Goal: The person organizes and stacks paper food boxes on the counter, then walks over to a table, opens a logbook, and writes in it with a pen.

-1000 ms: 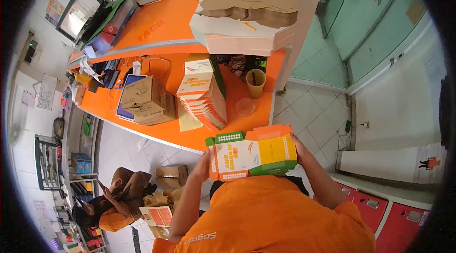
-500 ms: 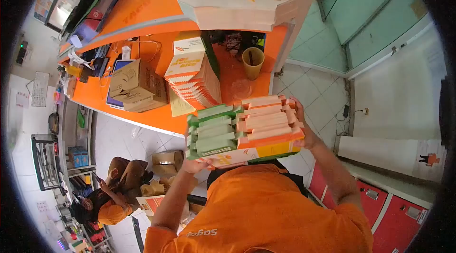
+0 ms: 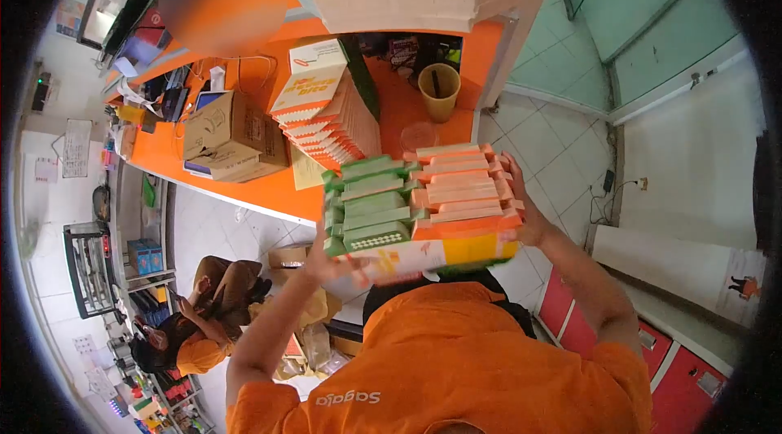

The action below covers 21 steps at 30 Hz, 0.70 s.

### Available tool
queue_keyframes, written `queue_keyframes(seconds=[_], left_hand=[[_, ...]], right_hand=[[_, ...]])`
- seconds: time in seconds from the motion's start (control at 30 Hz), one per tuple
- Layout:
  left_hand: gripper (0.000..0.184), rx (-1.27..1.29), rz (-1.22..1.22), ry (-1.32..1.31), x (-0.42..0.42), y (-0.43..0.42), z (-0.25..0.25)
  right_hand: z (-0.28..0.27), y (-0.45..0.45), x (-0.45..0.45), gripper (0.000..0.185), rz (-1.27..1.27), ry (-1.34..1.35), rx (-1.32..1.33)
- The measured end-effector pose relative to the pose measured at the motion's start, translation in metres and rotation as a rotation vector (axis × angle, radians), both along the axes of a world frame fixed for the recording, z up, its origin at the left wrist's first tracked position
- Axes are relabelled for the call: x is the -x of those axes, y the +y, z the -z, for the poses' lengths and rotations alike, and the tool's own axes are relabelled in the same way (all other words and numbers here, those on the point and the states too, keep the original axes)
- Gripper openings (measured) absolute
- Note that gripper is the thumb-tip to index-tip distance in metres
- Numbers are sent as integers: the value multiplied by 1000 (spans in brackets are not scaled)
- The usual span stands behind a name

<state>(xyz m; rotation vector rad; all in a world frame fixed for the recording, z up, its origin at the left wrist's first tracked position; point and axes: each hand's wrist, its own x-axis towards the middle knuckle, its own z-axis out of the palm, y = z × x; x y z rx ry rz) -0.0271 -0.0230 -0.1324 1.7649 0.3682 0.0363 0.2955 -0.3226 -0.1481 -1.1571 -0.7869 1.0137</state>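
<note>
In front of my orange shirt, I carry a stack of folded cardboard cartons (image 3: 460, 193) between both hands. Its left part has green edges and its right part orange and pale ones, with a white and yellow printed side toward me. My left hand (image 3: 330, 261) grips the near left corner, slightly blurred, its fingers partly hidden. The right end is held by my right hand (image 3: 528, 214), fingers wrapped round the edge. Just beyond, on the desk, a leaning pile of similar white and orange cartons (image 3: 330, 116) is stacked.
The orange desk (image 3: 305, 204) bears a brown cardboard box (image 3: 232, 136) and a yellowish cup (image 3: 440, 92). A shelf above holds a large white stack (image 3: 399, 2). At lower left, a seated person (image 3: 204, 336) is near open boxes. Red lockers (image 3: 664, 377) line the right.
The carton stack has shifted slightly up in view, still between both hands, showing more of its front side. My view has tilted a little, and a blurred patch now covers the upper shelf.
</note>
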Motion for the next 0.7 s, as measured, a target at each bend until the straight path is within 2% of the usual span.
queue_keyframes(seconds=[0.1,0.17,0.27,0.37,0.47,0.5,0.57,0.67,0.7], left_hand=[[70,311,-100,278,1,-34,-56],[62,554,-165,455,1,-47,-71],[58,786,-412,397,19,-72,-31],[60,852,-504,340,36,-89,10],[67,811,-616,402,33,-96,33],[68,840,-592,264,32,-97,53],[68,879,-526,276,36,-94,67],[71,839,-527,343,31,-88,56],[72,812,-558,350,23,-89,36]], right_hand=[[-14,-12,4,129,17,192,35],[-26,-21,9,116,3,392,114],[-8,-34,19,92,63,373,256],[27,-45,29,75,153,673,334],[53,-52,28,70,261,775,459],[51,-46,26,64,250,767,383],[37,-41,33,53,233,770,249],[51,-48,32,69,217,879,262],[76,-57,28,78,179,810,248]])
